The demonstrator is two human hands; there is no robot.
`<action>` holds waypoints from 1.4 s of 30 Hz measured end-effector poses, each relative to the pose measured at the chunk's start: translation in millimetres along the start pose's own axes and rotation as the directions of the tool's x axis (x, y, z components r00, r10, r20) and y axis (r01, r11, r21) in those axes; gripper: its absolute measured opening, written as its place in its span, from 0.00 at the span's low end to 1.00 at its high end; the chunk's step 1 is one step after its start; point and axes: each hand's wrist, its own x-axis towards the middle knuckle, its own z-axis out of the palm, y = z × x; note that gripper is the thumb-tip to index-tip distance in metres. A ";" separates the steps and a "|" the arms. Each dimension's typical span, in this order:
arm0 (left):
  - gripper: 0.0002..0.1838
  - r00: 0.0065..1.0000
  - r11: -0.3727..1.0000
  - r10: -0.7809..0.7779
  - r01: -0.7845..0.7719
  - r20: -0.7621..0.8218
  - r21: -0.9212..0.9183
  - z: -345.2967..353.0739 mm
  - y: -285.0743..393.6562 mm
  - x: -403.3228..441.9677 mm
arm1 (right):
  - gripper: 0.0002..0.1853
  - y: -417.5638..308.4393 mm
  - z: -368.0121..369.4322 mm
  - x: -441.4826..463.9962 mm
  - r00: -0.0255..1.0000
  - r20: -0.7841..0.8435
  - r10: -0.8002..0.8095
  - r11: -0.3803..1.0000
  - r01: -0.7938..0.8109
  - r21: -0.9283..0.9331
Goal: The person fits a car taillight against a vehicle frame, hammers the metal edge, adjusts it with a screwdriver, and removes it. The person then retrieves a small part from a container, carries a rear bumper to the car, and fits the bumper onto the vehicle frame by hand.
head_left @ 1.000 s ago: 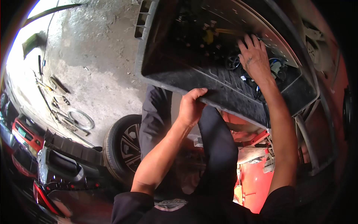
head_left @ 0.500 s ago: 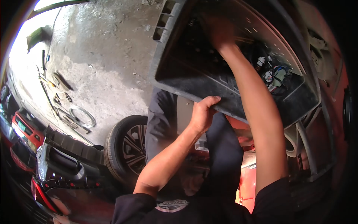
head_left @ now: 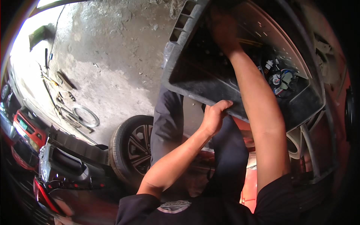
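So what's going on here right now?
The person's left hand grips the near rim of a black bin. The right hand is deep inside it, blurred and in shadow, so I can't tell what it touches. A tangle of wires and connectors lies in there too.

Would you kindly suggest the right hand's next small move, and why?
Perhaps ease the right hand toward the lit wires and connectors: it is deep in the dark end of the black plastic bin, its grip unclear, while the left hand holds the rim.
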 end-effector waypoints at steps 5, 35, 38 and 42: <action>0.13 1.000 1.000 0.019 -0.019 0.023 -0.004 -4.5 -9.4 4.9 | 0.21 -23.5 -54.0 21.2 0.838 0.482 0.257 0.938 -0.336 0.085; 0.14 0.999 0.996 0.036 -0.037 0.014 0.081 20.3 -23.5 -12.9 | 0.19 -20.5 -213.2 -69.9 0.748 0.570 0.341 -0.399 -0.434 0.808; 0.13 0.999 0.999 0.018 -0.019 0.049 0.030 26.2 -45.9 -2.2 | 0.20 -22.2 -239.3 -79.2 0.721 0.592 0.359 -0.423 -0.440 0.792; 0.13 0.996 0.995 0.012 -0.021 0.088 0.093 61.6 -61.7 3.1 | 0.20 -23.2 -272.9 -101.5 0.673 0.621 0.402 -0.461 -0.437 0.772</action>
